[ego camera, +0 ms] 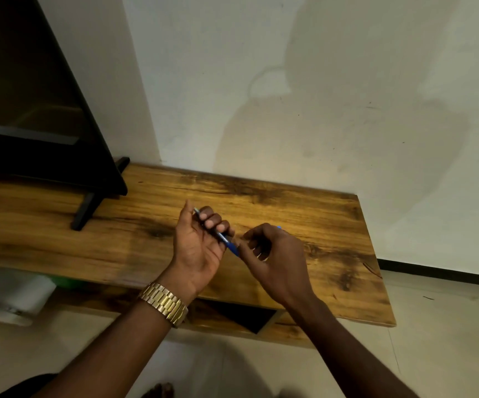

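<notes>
pen (230, 245): blue | table (290, 202): brown wood grain | watch (165, 304): gold | tv (31, 110): black

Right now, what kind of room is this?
Probably a living room in a home. A black flat-screen TV stands on a long wooden stand against a plain pale wall, with a tiled floor below. The left hand grips a blue pen over the stand.

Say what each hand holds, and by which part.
The left hand grips a blue pen round its barrel; the right hand curls round a small blue piece, mostly hidden.
</notes>
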A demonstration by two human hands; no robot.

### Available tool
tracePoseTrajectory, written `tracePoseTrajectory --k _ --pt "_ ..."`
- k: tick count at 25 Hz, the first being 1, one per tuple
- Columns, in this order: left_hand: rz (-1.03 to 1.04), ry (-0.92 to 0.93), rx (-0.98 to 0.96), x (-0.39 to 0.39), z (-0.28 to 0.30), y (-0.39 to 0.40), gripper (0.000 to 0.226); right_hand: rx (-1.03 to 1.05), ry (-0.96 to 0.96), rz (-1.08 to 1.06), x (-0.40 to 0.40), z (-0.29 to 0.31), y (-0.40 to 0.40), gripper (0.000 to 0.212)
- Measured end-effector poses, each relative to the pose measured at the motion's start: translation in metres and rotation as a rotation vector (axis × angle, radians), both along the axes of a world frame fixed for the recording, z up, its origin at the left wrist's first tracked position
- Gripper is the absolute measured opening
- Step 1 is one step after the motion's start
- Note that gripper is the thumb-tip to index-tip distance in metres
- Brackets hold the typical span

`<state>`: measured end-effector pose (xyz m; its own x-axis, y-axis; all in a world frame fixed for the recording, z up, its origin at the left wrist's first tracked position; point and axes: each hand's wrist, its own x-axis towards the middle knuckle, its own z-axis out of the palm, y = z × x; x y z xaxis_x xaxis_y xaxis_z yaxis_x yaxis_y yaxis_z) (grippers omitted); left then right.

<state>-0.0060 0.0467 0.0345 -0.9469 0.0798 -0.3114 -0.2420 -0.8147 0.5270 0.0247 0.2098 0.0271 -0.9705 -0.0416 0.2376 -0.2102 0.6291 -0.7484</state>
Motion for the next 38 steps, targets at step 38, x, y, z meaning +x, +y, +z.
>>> tracePoseTrajectory --k 38 --pt "0.179 0.219 0.158 -0.003 0.019 -0.014 0.07 -1.446 -0.666 -0.218 -0.021 0.002 0.017 0.05"
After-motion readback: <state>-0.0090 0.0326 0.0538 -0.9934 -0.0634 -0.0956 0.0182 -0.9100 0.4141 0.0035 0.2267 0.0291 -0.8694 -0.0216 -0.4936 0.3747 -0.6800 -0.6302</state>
